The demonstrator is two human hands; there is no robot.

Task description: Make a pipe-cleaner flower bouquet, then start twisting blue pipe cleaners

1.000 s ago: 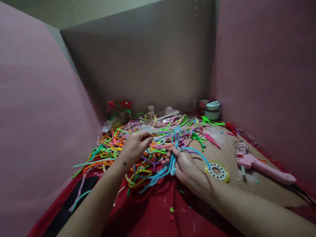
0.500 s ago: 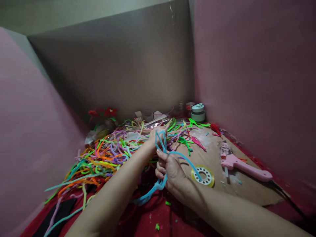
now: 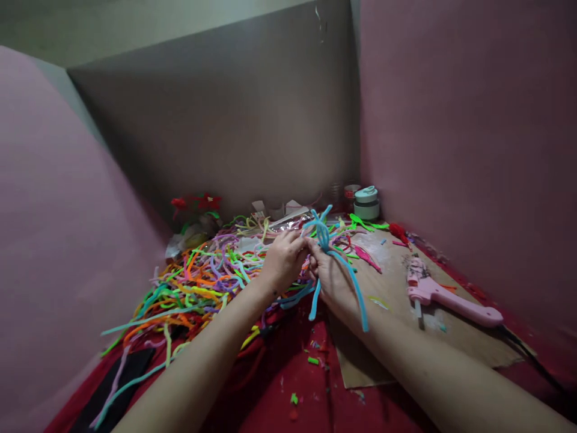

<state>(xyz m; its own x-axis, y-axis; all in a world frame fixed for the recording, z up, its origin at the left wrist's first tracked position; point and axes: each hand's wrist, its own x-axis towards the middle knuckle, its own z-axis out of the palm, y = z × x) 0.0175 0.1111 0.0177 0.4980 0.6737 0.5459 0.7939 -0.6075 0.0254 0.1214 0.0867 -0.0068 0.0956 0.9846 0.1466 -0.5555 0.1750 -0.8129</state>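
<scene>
My right hand [image 3: 333, 276] grips a bundle of light blue pipe cleaners [image 3: 322, 231], whose looped tops stick up above my fingers while loose ends hang down over my wrist. My left hand [image 3: 283, 258] meets it from the left, its fingers pinching the same blue bundle. Both hands hover over the right edge of a big tangled pile of coloured pipe cleaners [image 3: 202, 279] spread on a red cloth [image 3: 279, 391].
A pink glue gun [image 3: 446, 294] lies on a cardboard sheet [image 3: 451, 337] at the right, its cord trailing off. Small lidded tubs [image 3: 366, 203] stand in the back corner, a red flower [image 3: 198, 203] at the back left. Pink panels [image 3: 473, 150] wall in the space.
My left hand has pulled back from the pile to join my right hand on the blue bundle, which has risen. My right forearm now hides the yellow tape ring.
</scene>
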